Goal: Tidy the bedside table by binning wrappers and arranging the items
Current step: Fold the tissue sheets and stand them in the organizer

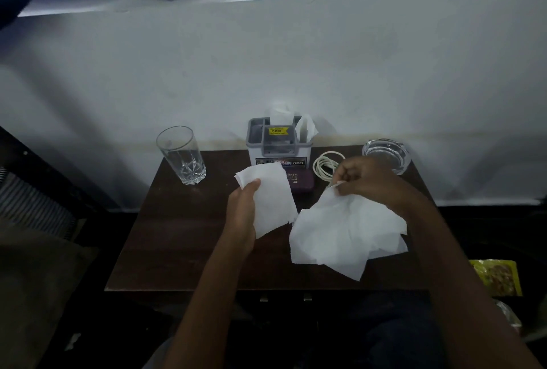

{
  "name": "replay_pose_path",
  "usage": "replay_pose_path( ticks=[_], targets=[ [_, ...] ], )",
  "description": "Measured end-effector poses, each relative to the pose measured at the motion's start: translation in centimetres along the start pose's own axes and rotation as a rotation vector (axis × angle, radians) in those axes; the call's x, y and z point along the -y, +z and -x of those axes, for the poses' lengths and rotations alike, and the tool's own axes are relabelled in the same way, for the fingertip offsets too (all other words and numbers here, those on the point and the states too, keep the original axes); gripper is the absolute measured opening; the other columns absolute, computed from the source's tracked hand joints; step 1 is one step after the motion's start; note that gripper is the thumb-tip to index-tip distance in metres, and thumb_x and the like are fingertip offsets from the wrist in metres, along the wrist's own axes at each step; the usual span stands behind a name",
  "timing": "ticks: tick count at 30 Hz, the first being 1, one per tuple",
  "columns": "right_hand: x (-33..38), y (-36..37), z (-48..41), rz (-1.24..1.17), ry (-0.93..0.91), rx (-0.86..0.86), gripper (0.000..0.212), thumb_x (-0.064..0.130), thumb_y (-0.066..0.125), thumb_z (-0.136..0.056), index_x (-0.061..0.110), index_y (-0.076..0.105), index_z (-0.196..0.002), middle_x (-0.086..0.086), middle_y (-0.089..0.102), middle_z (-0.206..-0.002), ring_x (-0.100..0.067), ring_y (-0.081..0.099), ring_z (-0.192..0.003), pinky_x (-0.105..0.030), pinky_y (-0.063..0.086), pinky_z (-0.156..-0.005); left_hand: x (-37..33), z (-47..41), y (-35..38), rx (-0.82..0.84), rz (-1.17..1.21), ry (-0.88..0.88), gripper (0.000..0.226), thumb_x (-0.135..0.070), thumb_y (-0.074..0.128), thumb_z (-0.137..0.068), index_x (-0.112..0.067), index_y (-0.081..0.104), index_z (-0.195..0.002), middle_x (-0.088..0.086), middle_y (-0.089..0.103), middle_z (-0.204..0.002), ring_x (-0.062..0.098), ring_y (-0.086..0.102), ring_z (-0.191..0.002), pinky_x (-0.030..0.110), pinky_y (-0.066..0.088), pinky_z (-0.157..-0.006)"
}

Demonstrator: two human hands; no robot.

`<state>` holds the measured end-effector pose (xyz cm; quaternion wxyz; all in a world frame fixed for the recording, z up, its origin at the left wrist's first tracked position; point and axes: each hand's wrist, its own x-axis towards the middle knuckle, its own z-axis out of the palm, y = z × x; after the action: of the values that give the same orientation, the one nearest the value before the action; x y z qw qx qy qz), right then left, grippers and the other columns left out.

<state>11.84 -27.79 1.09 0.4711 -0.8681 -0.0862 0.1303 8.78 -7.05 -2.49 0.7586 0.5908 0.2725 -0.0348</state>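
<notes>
On the dark wooden bedside table [183, 235], my left hand [242, 209] grips a flat white tissue [272, 200] by its left edge, held above the tabletop. My right hand [367, 179] pinches the top corner of a larger crumpled white tissue [346, 235] that hangs down over the table's right half. Behind the hands stand a grey organiser box [278, 143] holding white tissues, a purple case [300, 180] and a coiled white cable [325, 164].
An empty drinking glass [182, 155] stands at the table's back left, a glass ashtray [386, 154] at the back right. A yellow packet [497, 277] lies low to the right of the table. A white wall rises right behind.
</notes>
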Motion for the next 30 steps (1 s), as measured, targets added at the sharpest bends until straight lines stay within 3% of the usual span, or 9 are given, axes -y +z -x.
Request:
replay_pose_path(
  ticks=[3,8,13,16,19,22,25,27,30],
  targets=[
    [1.6,-0.5,0.7,0.026,-0.052,0.038,0.004,-0.006,0.066,-0.076,-0.004,0.066,-0.08,-0.013,0.066,-0.077,-0.012,0.057,-0.068,-0.008,0.042,-0.056,-0.1,0.3,0.2,0.0,-0.023,0.031,0.012,-0.027,0.049,-0.094,-0.018,0.053,-0.102,0.002,0.06,-0.091,0.025,0.058,-0.09,0.048,0.049,-0.089],
    [3.9,-1.5,1.7,-0.089,-0.144,-0.083,0.004,-0.007,0.063,-0.079,-0.005,0.065,-0.08,-0.009,0.064,-0.073,-0.008,0.059,-0.065,-0.006,0.043,-0.053,-0.6,0.8,0.2,-0.001,-0.014,0.069,0.01,-0.027,0.049,-0.094,-0.019,0.055,-0.098,0.001,0.06,-0.089,0.026,0.057,-0.091,0.049,0.048,-0.088],
    [6.0,-1.9,2.7,-0.157,-0.213,0.038,0.012,-0.005,0.068,-0.076,0.006,0.066,-0.075,-0.011,0.067,-0.08,-0.011,0.063,-0.073,-0.012,0.049,-0.063,-1.1,0.9,-0.1,0.036,0.05,0.115,0.008,-0.026,0.053,-0.092,-0.025,0.06,-0.088,0.006,0.063,-0.101,0.032,0.058,-0.104,0.054,0.049,-0.092],
    [6.9,-1.3,2.9,-0.186,-0.232,0.111,0.012,-0.006,0.07,-0.074,0.006,0.067,-0.077,-0.006,0.069,-0.078,-0.008,0.064,-0.073,-0.012,0.05,-0.062,-1.0,1.1,0.0,0.163,0.053,0.015,0.018,-0.025,0.054,-0.09,-0.018,0.063,-0.104,0.01,0.064,-0.106,0.029,0.06,-0.097,0.045,0.053,-0.074],
    [7.1,0.2,2.2,-0.128,-0.236,0.121,0.015,-0.004,0.071,-0.073,0.009,0.068,-0.08,-0.001,0.069,-0.078,-0.005,0.064,-0.074,-0.014,0.051,-0.07,-0.8,1.5,0.2,0.338,0.054,-0.196,0.024,-0.024,0.049,-0.092,-0.012,0.062,-0.109,0.009,0.068,-0.096,0.024,0.064,-0.084,0.035,0.05,-0.065],
    [6.8,2.2,1.2,-0.103,-0.212,0.011,0.012,-0.002,0.071,-0.074,0.007,0.067,-0.08,-0.003,0.069,-0.079,-0.009,0.064,-0.074,-0.018,0.052,-0.07,-1.0,2.0,0.7,0.406,0.104,-0.289,0.03,-0.025,0.041,-0.097,-0.007,0.065,-0.097,0.009,0.071,-0.078,0.023,0.064,-0.073,0.035,0.048,-0.066],
    [6.5,3.5,0.5,-0.109,-0.185,-0.11,0.013,-0.001,0.071,-0.074,0.007,0.064,-0.082,-0.013,0.067,-0.084,-0.013,0.059,-0.069,-0.008,0.045,-0.061,-0.8,2.2,0.8,0.435,0.185,-0.266,0.032,-0.021,0.034,-0.099,-0.01,0.057,-0.079,0.002,0.065,-0.05,0.017,0.057,-0.065,0.028,0.046,-0.065],
    [6.4,3.9,0.2,-0.068,-0.176,-0.094,0.015,0.0,0.071,-0.074,0.011,0.062,-0.08,-0.006,0.065,-0.081,-0.009,0.057,-0.065,-0.004,0.043,-0.057,-0.8,2.3,0.9,0.458,0.201,-0.266,0.026,-0.028,0.04,-0.096,-0.015,0.058,-0.082,-0.002,0.068,-0.053,0.012,0.064,-0.059,0.025,0.052,-0.06],
    [6.1,4.1,0.1,-0.044,-0.173,-0.081,0.016,0.001,0.071,-0.074,0.013,0.063,-0.079,-0.003,0.064,-0.078,-0.007,0.058,-0.065,-0.007,0.045,-0.058,-0.7,1.9,0.8,0.501,0.259,-0.363,0.035,-0.032,0.039,-0.096,-0.01,0.065,-0.093,0.007,0.072,-0.069,0.019,0.07,-0.06,0.027,0.057,-0.056]
  ],
)
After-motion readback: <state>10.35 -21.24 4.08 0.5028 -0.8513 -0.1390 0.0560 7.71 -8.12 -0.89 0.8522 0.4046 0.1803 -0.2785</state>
